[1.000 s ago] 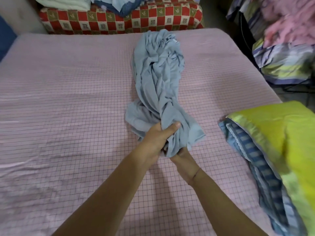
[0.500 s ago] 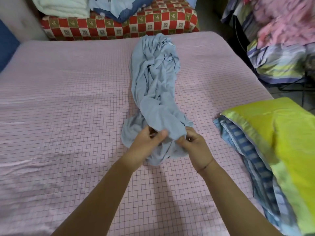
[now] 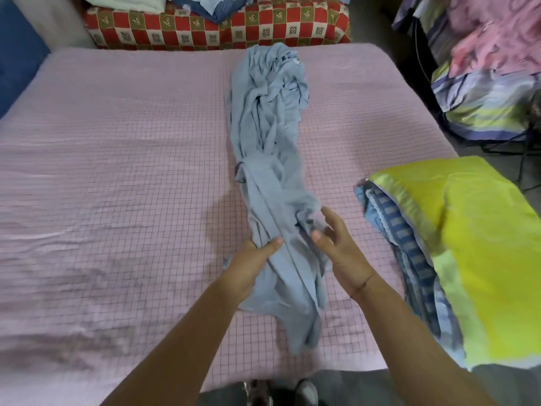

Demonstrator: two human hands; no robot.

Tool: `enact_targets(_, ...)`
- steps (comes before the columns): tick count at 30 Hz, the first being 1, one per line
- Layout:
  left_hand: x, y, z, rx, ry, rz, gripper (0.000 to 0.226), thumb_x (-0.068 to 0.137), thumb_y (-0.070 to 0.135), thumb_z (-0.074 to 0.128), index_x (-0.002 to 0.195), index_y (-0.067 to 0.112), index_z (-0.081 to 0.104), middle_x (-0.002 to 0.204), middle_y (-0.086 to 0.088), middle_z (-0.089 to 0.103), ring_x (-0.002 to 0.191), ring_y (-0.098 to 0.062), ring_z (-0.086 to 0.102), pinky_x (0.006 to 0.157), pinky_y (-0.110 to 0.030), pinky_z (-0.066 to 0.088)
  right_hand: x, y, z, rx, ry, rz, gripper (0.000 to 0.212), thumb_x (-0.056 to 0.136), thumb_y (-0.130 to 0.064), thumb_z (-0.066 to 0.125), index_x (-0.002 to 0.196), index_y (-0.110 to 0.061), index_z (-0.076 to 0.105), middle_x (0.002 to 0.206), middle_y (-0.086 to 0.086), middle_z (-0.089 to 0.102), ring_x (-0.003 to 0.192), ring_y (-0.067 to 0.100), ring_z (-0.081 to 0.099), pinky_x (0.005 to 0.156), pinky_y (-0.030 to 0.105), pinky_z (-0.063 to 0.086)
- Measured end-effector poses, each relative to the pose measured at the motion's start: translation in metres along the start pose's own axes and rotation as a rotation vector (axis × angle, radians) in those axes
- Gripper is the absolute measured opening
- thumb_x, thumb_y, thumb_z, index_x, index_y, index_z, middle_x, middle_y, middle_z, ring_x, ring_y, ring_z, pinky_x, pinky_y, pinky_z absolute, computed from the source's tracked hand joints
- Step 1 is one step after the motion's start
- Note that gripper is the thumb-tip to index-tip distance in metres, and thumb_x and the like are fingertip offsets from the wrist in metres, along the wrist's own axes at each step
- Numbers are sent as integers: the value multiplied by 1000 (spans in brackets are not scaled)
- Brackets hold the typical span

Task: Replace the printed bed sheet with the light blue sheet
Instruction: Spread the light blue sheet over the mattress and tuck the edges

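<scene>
Fingers first. My left hand (image 3: 251, 266) is clamped on the sheet (image 3: 269, 159): the thumb lies across the top of the bunched cloth, the other fingers are hidden beneath it. My right hand (image 3: 336, 247) is spread, fingers apart and slightly curled, fingertips touching or just short of the crumpled folds at the sheet's right edge; I cannot tell which. I see nothing pinched there. A thin band circles the right wrist.

The sheet is light blue and lies as one long twisted rope down the middle of the bed (image 3: 117, 200), running from the far edge toward me. Its near end hangs loose past my left hand, draped between my forearms close to the bed's near edge. The far end is wider and more rumpled.

The bed surface is pink with a fine dark grid, wrinkled on the left side.

On the bed's right near corner I see a yellow-green quilt (image 3: 468, 244), with blue checked cloth (image 3: 409, 253) showing under its left edge. Beyond the far edge stands a red checked cushion (image 3: 205, 30) with folded fabrics on top.
</scene>
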State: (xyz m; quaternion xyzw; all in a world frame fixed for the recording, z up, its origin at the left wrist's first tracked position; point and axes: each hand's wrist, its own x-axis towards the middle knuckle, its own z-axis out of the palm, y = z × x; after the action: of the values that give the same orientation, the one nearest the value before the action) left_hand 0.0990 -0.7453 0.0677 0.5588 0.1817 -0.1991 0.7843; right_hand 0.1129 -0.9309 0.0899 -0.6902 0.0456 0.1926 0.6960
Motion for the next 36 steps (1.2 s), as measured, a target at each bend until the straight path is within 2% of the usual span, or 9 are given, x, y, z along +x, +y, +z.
enact_targets(4,-25,-38,11,-358,29,-148,31,93,11,59,125,7,61,125,-14,66,115,-30,63,100,-47,48,-47,80,-11,93,-141,318,121,54,-66,82,151,-30,21,149,-5,41,130,12,47,103,34,45)
enact_targets(7,-43,-59,25,-489,70,-245,33,93,11,59,125,3,60,125,-17,65,110,-31,65,84,-40,58,-69,99,2,4,-237,326,58,79,-32,78,129,-17,54,113,-4,71,97,5,67,72,17,52)
enact_targets(11,-63,-76,33,-426,212,-197,24,98,14,53,116,2,64,97,-14,75,83,-24,73,65,-34,59,-86,106,3,-82,-56,230,10,85,-12,72,82,-10,62,65,-10,66,58,2,57,54,13,43)
enact_targets(16,-80,-94,28,-139,320,-184,27,96,30,59,115,12,62,103,-5,71,87,-17,68,63,-26,55,-118,103,-4,-128,-199,121,45,84,-6,72,52,-25,47,52,-13,40,51,3,36,54,16,33)
enact_targets(19,-85,-103,25,64,423,-185,71,78,61,69,132,18,53,123,-4,65,106,-21,65,80,-34,56,-132,95,-2,-136,-367,116,38,82,-6,74,58,-20,49,52,-14,43,50,1,37,54,15,34)
enact_targets(21,-91,-100,28,72,352,-174,61,85,59,61,134,24,53,126,0,65,111,-19,63,87,-36,55,-139,88,2,-148,-468,122,42,80,-9,76,57,-23,44,53,-13,39,50,2,34,53,15,32)
enact_targets(26,-102,-92,24,-169,285,-231,34,91,20,67,122,8,64,103,-7,75,90,-21,71,61,-27,56,-153,72,5,-139,-650,167,39,72,-30,79,59,-23,43,60,-2,38,54,7,33,53,17,29)
enact_targets(32,-114,-81,-1,-199,249,-176,34,85,13,70,117,2,65,107,-15,73,99,-29,70,75,-36,58,-145,79,9,-12,-264,267,71,55,-66,80,90,-9,59,89,5,65,82,14,63,82,31,55)
enact_targets(36,-129,-76,0,-105,127,-147,26,88,17,68,112,6,69,113,-13,71,107,-28,67,95,-40,53,-124,98,33,350,-217,364,64,78,-54,69,131,-20,54,125,7,65,116,25,61,97,43,50)
